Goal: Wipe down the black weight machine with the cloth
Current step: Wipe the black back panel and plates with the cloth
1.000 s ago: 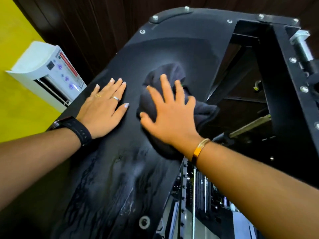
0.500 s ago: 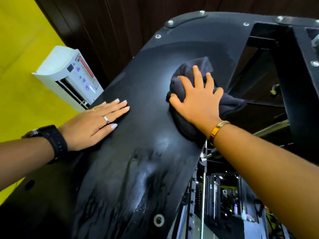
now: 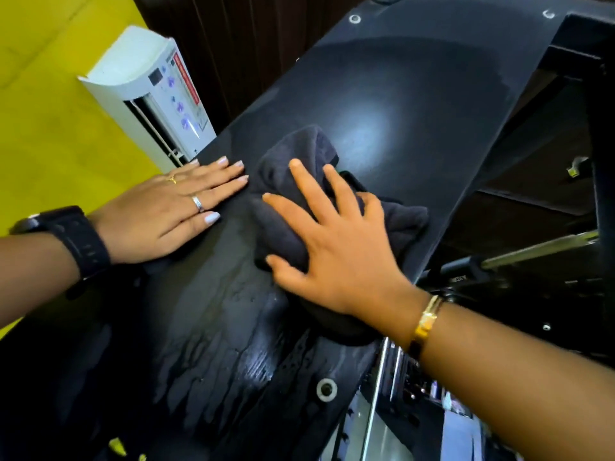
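While the right hand (image 3: 336,247) lies spread on a crumpled dark grey cloth (image 3: 299,161), its fingers straight and fanned apart and pressing the fabric flat rather than gripping it, the left hand (image 3: 173,211) rests palm down just beside it on the same surface, fingers straight and close together, holding nothing. Both are on the broad, sloping shroud panel of the black weight machine (image 3: 416,88), which fills the middle of the view. The cloth sits near the centre of that panel, bunched under and ahead of the right palm, with its far fold reaching toward a pale patch of reflected light. The left fingertips come near the cloth's left edge; whether they touch it cannot be told. Below the hands, wet streaks (image 3: 233,344) run down the panel toward a round silver bolt washer (image 3: 326,389). A black watch (image 3: 73,241) is on the left wrist, a silver ring (image 3: 197,203) and a thin gold ring (image 3: 172,179) are on the left fingers, and a gold bangle (image 3: 426,322) circles the right wrist. To the right of the panel stands the machine's dark frame (image 3: 599,128) with a steel rod (image 3: 539,249) crossing behind it. At upper left a white air conditioner (image 3: 149,88) hangs where a yellow wall (image 3: 50,128) meets dark wood panelling (image 3: 233,44).
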`<state>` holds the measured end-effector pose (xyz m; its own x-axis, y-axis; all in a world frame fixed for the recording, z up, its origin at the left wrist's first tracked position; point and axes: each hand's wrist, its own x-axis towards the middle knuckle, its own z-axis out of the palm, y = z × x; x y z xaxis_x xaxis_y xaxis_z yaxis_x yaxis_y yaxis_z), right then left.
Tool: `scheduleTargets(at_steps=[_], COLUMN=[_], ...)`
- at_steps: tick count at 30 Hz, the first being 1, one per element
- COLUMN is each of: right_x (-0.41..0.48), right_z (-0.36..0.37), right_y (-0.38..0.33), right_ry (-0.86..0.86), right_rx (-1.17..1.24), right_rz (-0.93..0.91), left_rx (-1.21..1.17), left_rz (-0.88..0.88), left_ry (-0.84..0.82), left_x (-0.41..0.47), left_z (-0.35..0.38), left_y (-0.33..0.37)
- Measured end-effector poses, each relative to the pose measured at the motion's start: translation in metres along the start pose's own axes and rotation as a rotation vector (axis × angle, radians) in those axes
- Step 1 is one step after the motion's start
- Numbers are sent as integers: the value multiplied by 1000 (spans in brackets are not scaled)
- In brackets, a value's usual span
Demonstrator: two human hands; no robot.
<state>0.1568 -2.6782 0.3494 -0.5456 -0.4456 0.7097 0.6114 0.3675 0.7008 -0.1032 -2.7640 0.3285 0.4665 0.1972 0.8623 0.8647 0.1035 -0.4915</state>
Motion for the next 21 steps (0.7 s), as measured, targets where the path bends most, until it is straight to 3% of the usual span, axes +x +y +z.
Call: scheduleTargets(at_steps=[3, 6, 12, 15, 21], right_x=[5, 27, 63, 54, 3], right_z=[-4, -3, 11, 13, 2], right_y=[37, 61, 29, 4, 0], right_ry=[-20, -21, -9, -23, -38], right_rx=[-57, -96, -95, -69, -18], right_rz=[-24, 103, 348, 268, -62], left_rx=[-2, 2, 25, 28, 14], left_rz=[-11, -8, -6, -7, -8], left_ry=[1, 21, 21, 16, -3], left_x=[-3, -4, -6, -7, -12], left_z=[-1, -2, -3, -4, -4], left_y=[3, 5, 6, 7, 15])
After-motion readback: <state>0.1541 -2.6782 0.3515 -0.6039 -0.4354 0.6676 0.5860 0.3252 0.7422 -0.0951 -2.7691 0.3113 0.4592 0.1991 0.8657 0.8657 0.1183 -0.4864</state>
